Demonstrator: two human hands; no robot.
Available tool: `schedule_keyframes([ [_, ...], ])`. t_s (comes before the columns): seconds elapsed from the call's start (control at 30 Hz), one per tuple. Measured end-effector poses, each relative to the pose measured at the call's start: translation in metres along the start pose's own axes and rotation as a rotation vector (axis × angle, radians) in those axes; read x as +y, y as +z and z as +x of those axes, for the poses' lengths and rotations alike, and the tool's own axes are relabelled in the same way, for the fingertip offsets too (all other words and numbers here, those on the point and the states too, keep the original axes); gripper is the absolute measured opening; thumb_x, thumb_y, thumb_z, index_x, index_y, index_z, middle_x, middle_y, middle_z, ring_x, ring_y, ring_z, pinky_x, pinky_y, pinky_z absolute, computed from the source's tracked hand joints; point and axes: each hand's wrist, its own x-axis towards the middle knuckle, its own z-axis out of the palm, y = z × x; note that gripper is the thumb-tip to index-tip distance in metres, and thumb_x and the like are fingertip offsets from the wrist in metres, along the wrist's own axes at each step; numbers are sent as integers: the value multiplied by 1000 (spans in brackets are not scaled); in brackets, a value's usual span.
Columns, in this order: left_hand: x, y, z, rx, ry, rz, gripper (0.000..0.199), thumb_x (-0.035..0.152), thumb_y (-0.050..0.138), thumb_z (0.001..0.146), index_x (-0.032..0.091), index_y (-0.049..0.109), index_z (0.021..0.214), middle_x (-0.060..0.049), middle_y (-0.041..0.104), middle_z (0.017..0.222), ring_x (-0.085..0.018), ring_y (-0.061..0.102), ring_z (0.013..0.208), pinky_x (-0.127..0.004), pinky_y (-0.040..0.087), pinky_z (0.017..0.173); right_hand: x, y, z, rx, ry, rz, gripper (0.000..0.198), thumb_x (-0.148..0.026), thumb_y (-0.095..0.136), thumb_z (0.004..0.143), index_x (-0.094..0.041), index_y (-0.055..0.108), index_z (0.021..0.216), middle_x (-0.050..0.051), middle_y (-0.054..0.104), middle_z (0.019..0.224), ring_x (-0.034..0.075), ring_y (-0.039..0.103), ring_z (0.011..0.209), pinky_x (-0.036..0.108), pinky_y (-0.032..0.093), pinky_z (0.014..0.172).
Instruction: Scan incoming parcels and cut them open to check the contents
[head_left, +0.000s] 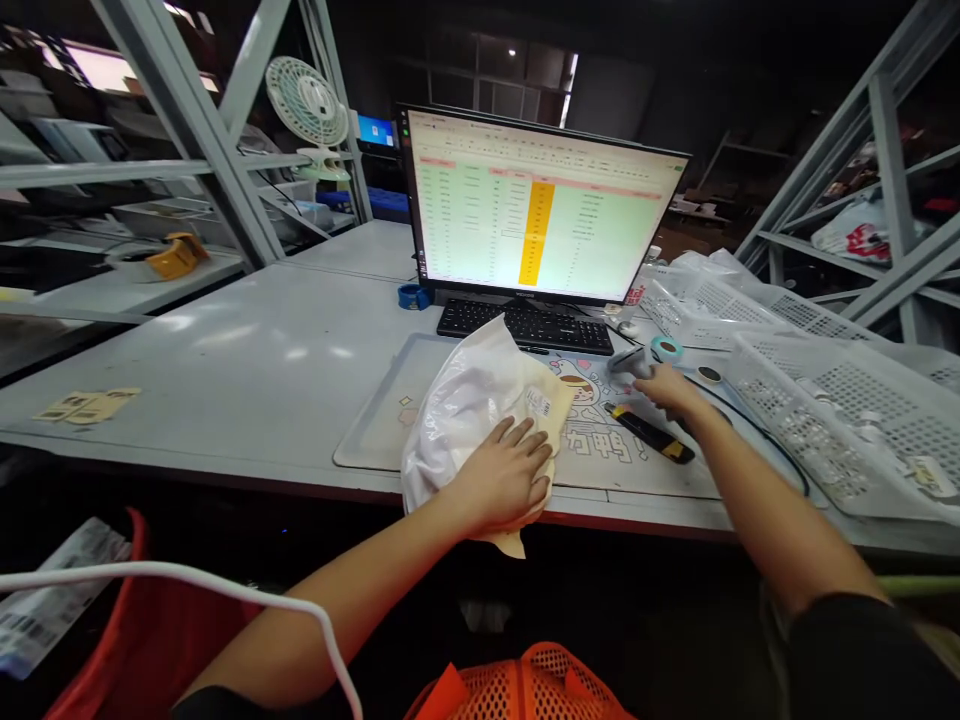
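Note:
My left hand (pixel 504 470) lies flat, fingers stretched out, on a white plastic bag (pixel 457 410). A cream-coloured sheet or packet (pixel 556 400) with a small printed barcode label (pixel 538 401) shows at the bag's right side, partly under my fingers. The bag's lower end hangs over the table's front edge. To the right, my right hand (pixel 666 390) is closed around a grey handheld barcode scanner (pixel 628 360), its head pointing left. A black and yellow utility knife (pixel 651 434) rests on the printed desk mat (pixel 382 420) just below that hand.
Behind the mat stand a black keyboard (pixel 525 327) and a monitor (pixel 540 210) showing a spreadsheet. White perforated baskets (pixel 847 400) with small bottles line the right side. A tape roll (pixel 666 348) and a black cable (pixel 765 436) lie nearby. Labels (pixel 88 405) are at far left.

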Motion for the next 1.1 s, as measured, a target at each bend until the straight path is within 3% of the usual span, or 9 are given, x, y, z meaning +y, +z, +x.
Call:
schedule_keyframes([
  [0.1, 1, -2, 0, -20, -6, -15, 53, 45, 43, 108, 18, 61, 150, -8, 56, 161, -34, 40, 157, -55, 25, 130, 0, -30, -26, -229, -171, 139, 28, -41, 69, 91, -15, 73, 100, 3, 63, 63, 16, 58, 51, 28, 47, 50],
  [0.2, 1, -3, 0, -23, -6, -17, 52, 44, 43, 108, 17, 62, 149, -9, 56, 161, -35, 40, 157, -55, 24, 130, -8, -48, -57, -436, -383, 265, 32, -46, 72, 86, -20, 74, 102, -2, 60, 63, 15, 54, 49, 25, 41, 44],
  [0.33, 1, 0, -1, 26, 1, -21, 52, 44, 42, 109, 16, 62, 149, -9, 57, 160, -35, 41, 156, -54, 24, 130, -17, -48, -67, -491, -469, 274, 31, -46, 73, 84, -21, 74, 103, -1, 63, 70, 15, 56, 55, 26, 44, 48],
  [0.4, 0, 3, -2, 45, 3, -35, 52, 45, 42, 109, 16, 62, 148, -9, 57, 160, -34, 41, 156, -55, 24, 130, -14, -40, -55, -416, -410, 216, 34, -48, 71, 86, -21, 73, 106, 0, 64, 72, 17, 59, 58, 27, 44, 50],
  [0.47, -1, 5, -3, 58, -2, -55, 51, 45, 45, 109, 17, 63, 148, -8, 58, 160, -34, 42, 155, -55, 24, 130, -6, -28, -37, -258, -294, 95, 37, -51, 69, 90, -19, 72, 109, 4, 69, 78, 20, 64, 65, 29, 47, 55],
  [0.6, -4, 5, -4, 79, -31, -103, 50, 45, 47, 108, 19, 64, 147, -7, 59, 159, -34, 43, 155, -56, 26, 130, 10, 4, -6, 44, -64, -160, 44, -52, 61, 98, -13, 71, 116, 18, 75, 112, 33, 72, 104, 38, 55, 81],
  [0.77, -7, 1, -6, 91, -65, -154, 48, 44, 48, 108, 22, 64, 147, -4, 59, 159, -33, 43, 155, -55, 28, 131, 15, 35, -2, 158, 61, -170, 44, -31, 54, 99, -6, 64, 134, 27, 70, 128, 40, 67, 123, 49, 53, 99],
  [0.93, -9, -3, -6, 85, -102, -185, 49, 45, 49, 108, 24, 60, 151, -1, 54, 163, -30, 40, 158, -54, 27, 133, -17, 38, 3, 296, 4, -72, 54, -26, 53, 96, -4, 58, 145, 30, 63, 139, 42, 59, 134, 53, 48, 109],
  [1.1, -9, -5, -5, 86, -126, -184, 48, 40, 53, 108, 24, 60, 152, -1, 54, 163, -29, 38, 159, -56, 26, 134, -91, 60, 39, 331, -213, 91, 60, -28, 51, 99, -11, 50, 156, 17, 59, 153, 28, 56, 139, 37, 42, 119],
])
